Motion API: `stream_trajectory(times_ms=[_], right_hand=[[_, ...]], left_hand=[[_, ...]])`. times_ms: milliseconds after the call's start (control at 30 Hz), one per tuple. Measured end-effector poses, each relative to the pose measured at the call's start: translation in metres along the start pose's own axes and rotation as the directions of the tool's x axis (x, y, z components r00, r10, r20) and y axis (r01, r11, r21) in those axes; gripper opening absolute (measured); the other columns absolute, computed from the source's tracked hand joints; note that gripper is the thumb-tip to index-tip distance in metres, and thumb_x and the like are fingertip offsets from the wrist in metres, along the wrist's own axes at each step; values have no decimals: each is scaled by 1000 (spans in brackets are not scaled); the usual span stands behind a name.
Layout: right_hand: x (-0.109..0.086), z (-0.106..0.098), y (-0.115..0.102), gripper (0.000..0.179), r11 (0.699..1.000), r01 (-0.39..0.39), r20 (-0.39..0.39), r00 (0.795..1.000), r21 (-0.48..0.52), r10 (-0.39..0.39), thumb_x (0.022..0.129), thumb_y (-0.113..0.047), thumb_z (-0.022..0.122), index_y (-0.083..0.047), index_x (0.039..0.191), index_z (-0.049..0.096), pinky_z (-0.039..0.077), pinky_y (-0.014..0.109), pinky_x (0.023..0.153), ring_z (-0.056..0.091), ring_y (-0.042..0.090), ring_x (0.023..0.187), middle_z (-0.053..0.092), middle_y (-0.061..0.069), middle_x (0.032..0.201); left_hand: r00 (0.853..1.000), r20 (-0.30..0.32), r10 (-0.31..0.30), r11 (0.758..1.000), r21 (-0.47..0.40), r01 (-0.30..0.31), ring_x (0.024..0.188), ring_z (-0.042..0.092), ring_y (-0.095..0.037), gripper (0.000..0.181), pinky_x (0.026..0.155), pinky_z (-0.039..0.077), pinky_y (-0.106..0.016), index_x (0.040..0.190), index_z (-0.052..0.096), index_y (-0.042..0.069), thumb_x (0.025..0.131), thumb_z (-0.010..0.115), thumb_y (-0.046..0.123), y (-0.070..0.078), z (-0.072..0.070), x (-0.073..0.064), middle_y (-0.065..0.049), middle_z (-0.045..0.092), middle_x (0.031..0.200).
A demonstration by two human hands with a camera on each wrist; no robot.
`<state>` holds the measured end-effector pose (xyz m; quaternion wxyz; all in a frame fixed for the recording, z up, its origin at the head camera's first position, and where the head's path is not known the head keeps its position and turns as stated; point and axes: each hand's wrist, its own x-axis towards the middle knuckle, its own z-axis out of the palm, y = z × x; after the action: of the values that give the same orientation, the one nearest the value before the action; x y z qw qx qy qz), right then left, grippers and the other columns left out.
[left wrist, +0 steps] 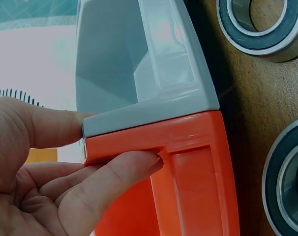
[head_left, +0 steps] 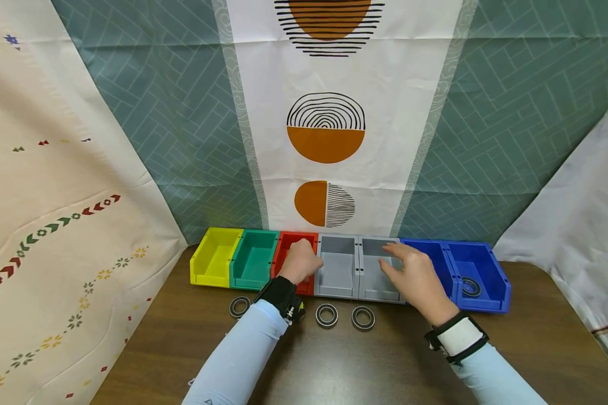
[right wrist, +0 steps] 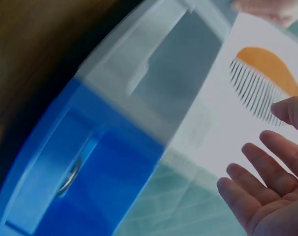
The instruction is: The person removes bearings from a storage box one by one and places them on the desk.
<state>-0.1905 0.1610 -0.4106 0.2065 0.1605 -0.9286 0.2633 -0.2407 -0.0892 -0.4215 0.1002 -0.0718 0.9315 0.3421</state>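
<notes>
My left hand point(head_left: 301, 262) is at the seam between the red bin point(head_left: 304, 237) and the left grey bin point(head_left: 338, 267). In the left wrist view its digits pinch the adjoining walls, one against the grey bin point(left wrist: 154, 115) and one inside the red bin point(left wrist: 203, 187). Over the right grey bin point(head_left: 380, 281), my right hand point(head_left: 419, 279) hovers with fingers spread and nothing held. Its wrist view shows a ring's edge point(right wrist: 69, 181) inside the neighbouring blue bin point(right wrist: 124, 167). Another bearing point(head_left: 470, 287) lies in the rightmost blue bin point(head_left: 496, 298).
Ball bearings lie on the wooden table in front of the bins: one point(head_left: 240, 306) at left, two more point(head_left: 326, 315) nearer the middle, beside a third bearing point(head_left: 363, 318). Yellow point(head_left: 215, 256) and green bins point(head_left: 255, 259) continue the row leftward. Patterned cloth point(head_left: 324, 169) hangs behind.
</notes>
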Motion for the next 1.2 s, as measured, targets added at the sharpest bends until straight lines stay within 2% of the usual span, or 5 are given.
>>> stream_trajectory(times_ms=[200, 400, 600, 833, 1200], right_hand=[[2, 0, 30, 31, 997, -69, -37, 997, -34, 68, 85, -22, 66, -3, 109, 68, 43, 58, 94, 52, 38, 121, 62, 18, 122], [-3, 7, 56, 28, 993, -111, -47, 993, -32, 109, 88, -14, 61, 2, 110, 66, 41, 60, 95, 52, 43, 119, 60, 25, 121], [-10, 13, 70, 28, 983, -168, 8, 986, -73, 169, 91, -9, 53, 6, 114, 62, 41, 60, 94, 53, 46, 115, 58, 28, 122], [-15, 18, 80, 38, 965, -226, 104, 965, -131, 241, 89, -12, 56, 9, 120, 55, 42, 59, 93, 52, 46, 115, 56, 30, 122], [-14, 20, 86, 48, 956, -232, 249, 929, -179, 272, 84, -11, 61, 13, 124, 51, 36, 62, 98, 43, 51, 121, 47, 36, 128]], left_hand=[[1000, -6, 21, 1000, 14, -21, 47, 61, -26, 18, 41, 48, -26, 68, 58, 5, 83, 60, 14, -1, 0, -1, -5, 47, 52], [998, -19, 56, 998, 28, -55, 45, 61, -27, 22, 40, 47, -27, 62, 57, 5, 83, 58, 13, -2, 1, -5, -3, 45, 48], [998, -20, 51, 999, 18, -51, 44, 57, -24, 22, 41, 46, -26, 63, 56, 6, 83, 59, 14, -3, 3, -5, -3, 43, 49], [999, -24, 43, 999, 16, -42, 47, 60, -27, 22, 41, 46, -27, 63, 56, 7, 83, 59, 14, -3, 3, -4, -3, 43, 49], [999, -29, 40, 999, 18, -39, 44, 57, -24, 22, 41, 46, -27, 63, 56, 7, 82, 60, 15, -2, 2, -2, -3, 43, 49]])
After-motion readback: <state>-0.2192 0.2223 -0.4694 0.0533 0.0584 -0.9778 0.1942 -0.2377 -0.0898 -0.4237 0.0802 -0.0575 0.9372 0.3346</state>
